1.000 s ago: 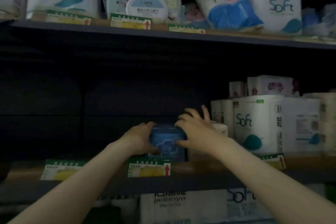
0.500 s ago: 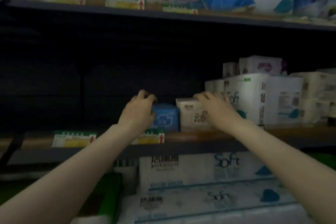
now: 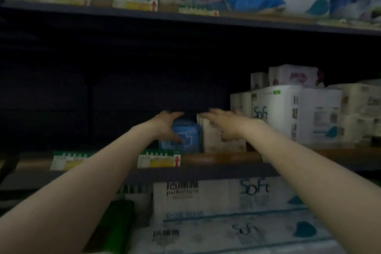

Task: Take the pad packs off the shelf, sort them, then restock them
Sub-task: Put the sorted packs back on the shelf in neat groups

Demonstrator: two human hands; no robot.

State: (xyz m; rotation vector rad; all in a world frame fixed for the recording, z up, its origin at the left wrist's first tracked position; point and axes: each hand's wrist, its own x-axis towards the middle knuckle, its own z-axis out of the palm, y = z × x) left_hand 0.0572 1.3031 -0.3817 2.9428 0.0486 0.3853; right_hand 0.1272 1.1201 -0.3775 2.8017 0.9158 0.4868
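The person reaches both bare arms up to the middle shelf point(image 3: 216, 159), a dark board with a wooden front edge. On it stands a blue pad pack point(image 3: 186, 137), upright and close to the front edge, just above a green and yellow price tag point(image 3: 158, 159). Touching its right side is a white pad pack point(image 3: 222, 140), also upright, with dark print that is too blurred to read.

The left hand point(image 3: 167, 126) grips the blue pad pack: the fingers reach over its top left corner and the thumb lies across its front face. The right hand point(image 3: 224, 125) rests over the top of the white pad pack with the fingers stretched out towards the back of the shelf and the thumb hanging down in front of the pack. The picture is smeared here, so it cannot be told whether this hand clasps the pack or only lies on it.

To the right of the white pack stand large white tissue bundles point(image 3: 292, 113) marked "Soft", with smaller packs stacked behind them. The left part of the middle shelf is dark. The upper shelf point(image 3: 185, 18) carries wipes and more soft packs. Below the middle shelf lie wide white tissue packs point(image 3: 226, 198), and a green pack point(image 3: 117, 225) stands to their left.
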